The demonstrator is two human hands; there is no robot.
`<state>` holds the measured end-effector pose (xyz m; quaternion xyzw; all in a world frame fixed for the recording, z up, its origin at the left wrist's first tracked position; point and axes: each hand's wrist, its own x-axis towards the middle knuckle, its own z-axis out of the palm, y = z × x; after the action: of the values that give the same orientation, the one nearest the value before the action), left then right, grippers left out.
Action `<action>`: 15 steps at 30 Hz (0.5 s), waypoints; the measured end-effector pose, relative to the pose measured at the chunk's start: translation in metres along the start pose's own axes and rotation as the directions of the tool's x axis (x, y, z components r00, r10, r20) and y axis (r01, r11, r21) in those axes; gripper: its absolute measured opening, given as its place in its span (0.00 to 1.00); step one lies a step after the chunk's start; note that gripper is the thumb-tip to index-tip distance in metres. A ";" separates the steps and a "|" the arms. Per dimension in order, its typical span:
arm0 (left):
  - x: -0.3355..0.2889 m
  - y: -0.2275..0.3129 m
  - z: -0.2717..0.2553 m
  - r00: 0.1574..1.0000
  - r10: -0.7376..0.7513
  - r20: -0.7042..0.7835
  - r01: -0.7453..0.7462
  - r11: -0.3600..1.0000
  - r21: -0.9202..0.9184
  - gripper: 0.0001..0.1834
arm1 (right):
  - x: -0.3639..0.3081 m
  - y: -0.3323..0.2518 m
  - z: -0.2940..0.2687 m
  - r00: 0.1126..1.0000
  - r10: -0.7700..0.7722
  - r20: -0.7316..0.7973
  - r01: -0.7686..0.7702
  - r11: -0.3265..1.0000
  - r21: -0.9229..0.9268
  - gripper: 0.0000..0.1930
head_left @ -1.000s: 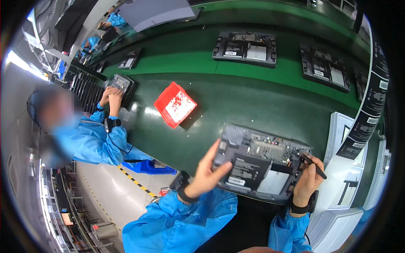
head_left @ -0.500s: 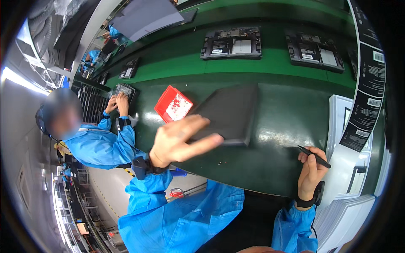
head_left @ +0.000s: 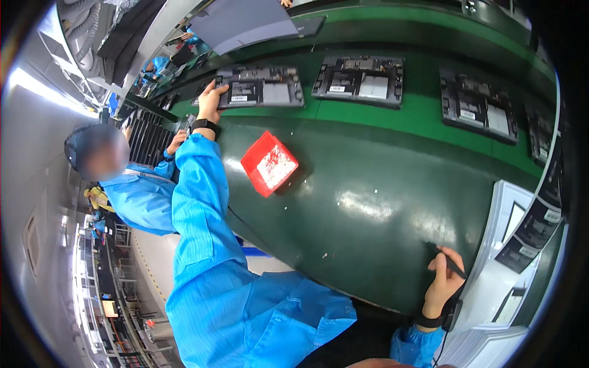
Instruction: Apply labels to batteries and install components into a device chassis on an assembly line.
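My left hand [head_left: 211, 102] reaches far forward and grips the left end of an opened laptop base [head_left: 283, 93], whose circuit boards, black battery and pale rectangular pad face up. The base lies on the green conveyor belt [head_left: 423, 115]. Low on the right, my right hand [head_left: 443, 283] holds slim black tweezers [head_left: 454, 266], closed round them above the dark green table [head_left: 343, 245]. Between my hands, nearer the left arm, a red bin [head_left: 252, 161] holds small white bits.
More opened bases [head_left: 359, 81] sit along the belt, one [head_left: 477, 109] farther right. A strip of black labels [head_left: 529, 236] hangs at the right over white framed panels [head_left: 500, 202]. A co-worker [head_left: 138, 193] in blue sits at the left; small white specks dot the table.
The dark slab beside the red bin has left the table. My left hand has moved forward to the belt and closed on a laptop base there. My right hand keeps the tweezers.
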<state>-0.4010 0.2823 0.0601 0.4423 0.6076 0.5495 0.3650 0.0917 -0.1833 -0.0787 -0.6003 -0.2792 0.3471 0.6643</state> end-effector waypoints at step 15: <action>0.125 -0.108 0.070 0.896 -0.174 0.408 -0.177 0.704 0.688 0.26 | -0.004 -0.007 0.003 0.995 0.004 -0.099 -0.016 0.992 -0.124 0.07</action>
<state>-0.3937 0.4230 -0.0505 0.6617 0.6715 0.1571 0.2942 0.0884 -0.1849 -0.0709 -0.6582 -0.2643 0.3023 0.6368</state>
